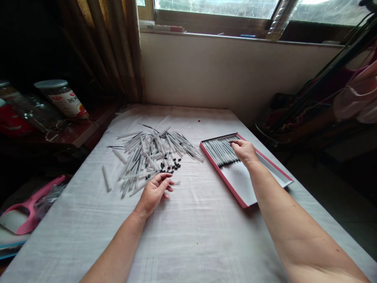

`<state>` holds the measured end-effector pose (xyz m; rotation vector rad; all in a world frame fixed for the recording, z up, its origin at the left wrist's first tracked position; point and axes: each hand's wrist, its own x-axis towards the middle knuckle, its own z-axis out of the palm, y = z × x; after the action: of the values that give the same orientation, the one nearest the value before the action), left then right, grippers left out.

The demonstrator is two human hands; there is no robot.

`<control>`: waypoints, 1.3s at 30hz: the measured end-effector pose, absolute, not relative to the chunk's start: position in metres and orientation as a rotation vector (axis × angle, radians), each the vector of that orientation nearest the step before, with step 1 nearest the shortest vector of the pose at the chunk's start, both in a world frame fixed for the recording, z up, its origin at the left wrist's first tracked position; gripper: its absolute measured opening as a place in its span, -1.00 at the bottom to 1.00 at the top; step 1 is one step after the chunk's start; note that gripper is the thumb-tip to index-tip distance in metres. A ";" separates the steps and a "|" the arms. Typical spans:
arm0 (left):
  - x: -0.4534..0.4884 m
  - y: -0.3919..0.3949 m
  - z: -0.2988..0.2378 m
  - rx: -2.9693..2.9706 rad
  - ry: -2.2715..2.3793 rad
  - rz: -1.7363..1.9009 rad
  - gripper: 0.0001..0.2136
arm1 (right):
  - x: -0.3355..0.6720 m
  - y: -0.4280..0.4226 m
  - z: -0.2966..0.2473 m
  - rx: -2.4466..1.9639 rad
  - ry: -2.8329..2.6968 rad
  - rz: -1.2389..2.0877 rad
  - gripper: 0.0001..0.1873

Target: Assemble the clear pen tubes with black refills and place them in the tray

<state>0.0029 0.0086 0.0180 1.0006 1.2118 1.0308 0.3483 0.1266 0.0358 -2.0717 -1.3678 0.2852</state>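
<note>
White cloth covers the tabletop (188, 236). Right hand (244, 151), fingers bent, presses tubes (220, 151) in the tray (235, 192); keep rows flush. Left hand (154, 190) rests loosely curled, empty, by the pile (153, 153).

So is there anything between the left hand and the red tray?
Nothing visible. Bare white cloth lies between the left hand, at the near edge of the tube pile, and the tray, where the right hand rests on the tubes laid in it.
</note>
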 end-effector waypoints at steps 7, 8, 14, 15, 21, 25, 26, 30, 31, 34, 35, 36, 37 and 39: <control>0.002 0.008 0.018 0.993 1.201 1.041 -0.53 | 0.259 0.123 0.046 -1.706 -1.779 0.408 -0.73; 0.001 0.007 0.018 0.995 1.199 1.042 -0.54 | 0.243 0.121 0.045 -1.713 -1.853 0.412 -0.74; 0.000 0.009 0.015 1.008 1.174 1.034 -0.55 | 0.187 0.118 0.027 -1.892 -2.072 0.371 -0.70; 0.000 0.009 0.014 1.007 1.172 1.032 -0.56 | 0.183 0.119 0.025 -1.940 -2.066 0.354 -0.70; 0.001 0.009 0.012 0.985 1.153 1.030 -0.57 | 0.167 0.126 0.027 -2.118 -2.099 0.273 -0.71; 0.001 0.009 0.014 0.975 1.150 1.035 -0.59 | 0.170 0.121 0.030 -2.116 -2.026 0.293 -0.71; 0.001 0.009 0.014 0.973 1.149 1.035 -0.59 | 0.175 0.117 0.029 -2.099 -1.972 0.306 -0.70; 0.001 0.010 0.011 0.980 1.147 1.025 -0.59 | 0.198 0.097 0.020 -1.888 -1.604 0.500 -0.70; 0.002 0.009 0.009 0.989 1.151 1.028 -0.59 | 0.203 0.091 0.017 -1.796 -1.489 0.577 -0.69; 0.003 0.007 0.005 1.113 1.246 1.189 -0.61 | 0.212 0.073 0.013 -1.538 -1.264 0.772 -0.66; 0.003 0.006 0.004 1.209 1.308 1.294 -0.63 | 0.213 0.067 0.014 -1.479 -1.257 0.832 -0.67; 0.003 0.005 0.004 1.328 1.377 1.398 -0.65 | 0.213 0.061 0.017 -1.435 -1.284 0.897 -0.69; 0.003 0.004 0.003 1.461 1.442 1.478 -0.66 | 0.212 0.055 0.020 -1.399 -1.333 0.973 -0.72; 0.001 0.003 0.003 1.711 1.535 1.523 -0.67 | 0.210 0.047 0.029 -1.328 -1.446 1.135 -0.75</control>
<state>0.0011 0.0034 0.0029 1.7110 1.5350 1.5233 0.2098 0.0470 0.0292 -1.3282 -1.4459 1.1345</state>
